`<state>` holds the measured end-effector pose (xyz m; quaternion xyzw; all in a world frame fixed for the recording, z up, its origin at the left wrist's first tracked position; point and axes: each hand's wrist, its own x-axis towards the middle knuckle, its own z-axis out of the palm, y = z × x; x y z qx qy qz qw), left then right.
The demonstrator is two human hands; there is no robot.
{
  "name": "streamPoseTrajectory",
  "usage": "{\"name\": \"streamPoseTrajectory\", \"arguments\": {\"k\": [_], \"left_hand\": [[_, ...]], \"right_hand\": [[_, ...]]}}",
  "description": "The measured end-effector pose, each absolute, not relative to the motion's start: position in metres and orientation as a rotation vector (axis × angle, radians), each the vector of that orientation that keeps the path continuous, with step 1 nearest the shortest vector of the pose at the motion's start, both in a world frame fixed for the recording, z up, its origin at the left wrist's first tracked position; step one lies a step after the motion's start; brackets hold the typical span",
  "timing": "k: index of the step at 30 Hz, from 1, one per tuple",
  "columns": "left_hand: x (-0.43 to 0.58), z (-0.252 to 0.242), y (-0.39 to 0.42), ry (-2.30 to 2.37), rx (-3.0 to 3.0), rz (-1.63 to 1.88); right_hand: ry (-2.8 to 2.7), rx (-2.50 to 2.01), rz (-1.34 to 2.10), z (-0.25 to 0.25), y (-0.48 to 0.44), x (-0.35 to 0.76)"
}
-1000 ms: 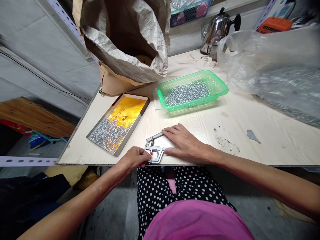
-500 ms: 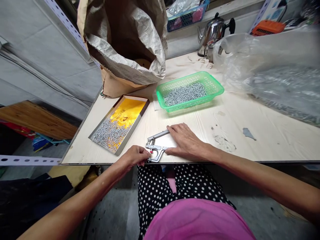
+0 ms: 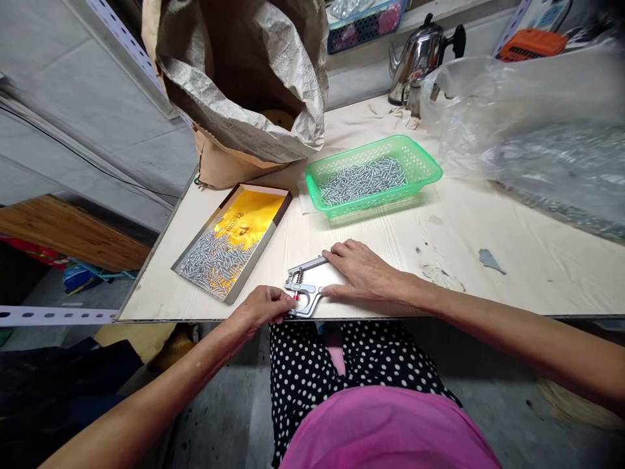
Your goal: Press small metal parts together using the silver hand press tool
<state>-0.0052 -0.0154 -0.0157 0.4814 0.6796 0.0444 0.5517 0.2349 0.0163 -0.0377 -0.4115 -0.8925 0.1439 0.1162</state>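
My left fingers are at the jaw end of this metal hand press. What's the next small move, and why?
Probably squeeze the right hand on the silver metal hand press: its handles lie spread apart under that hand, while the left hand pinches at its red-tipped jaw end.

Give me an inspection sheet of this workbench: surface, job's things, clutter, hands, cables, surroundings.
Surface: pale wood-grain table, scuffed patches at right.
Job's things: metal press tool at near edge; yellow box and green basket both hold small metal parts.
Clutter: paper sack, clear plastic bag, kettle at the back.
Hands: left hand pinched at the tool's head, its hold hidden; right hand flat on the handles.
Cables: thin dark line on left wall, possibly a cable.
Surroundings: perforated rail, blue basket on shelf.
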Motion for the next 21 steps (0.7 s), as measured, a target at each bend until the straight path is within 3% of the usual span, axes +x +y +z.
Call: {"name": "streamPoseTrajectory", "arguments": {"k": [5,10,15,21], "left_hand": [[-0.008,-0.018,-0.018,1.658,1.248,0.062],[-0.001,-0.005,-0.036,1.830,1.946,0.113],[0.021,-0.007,-0.031,1.494,2.497,0.137],[0.034,-0.015,0.006,1.327,2.561,-0.114]], "right_hand": [[-2.598,-1.226,0.454,-0.039,0.002,0.235],[-2.568,-1.263,0.477,-0.038,0.000,0.227],[-2.588,-1.165,0.495,-0.038,0.001,0.223],[-2.608,-1.046,0.462,-0.049,0.012,0.233]]}}
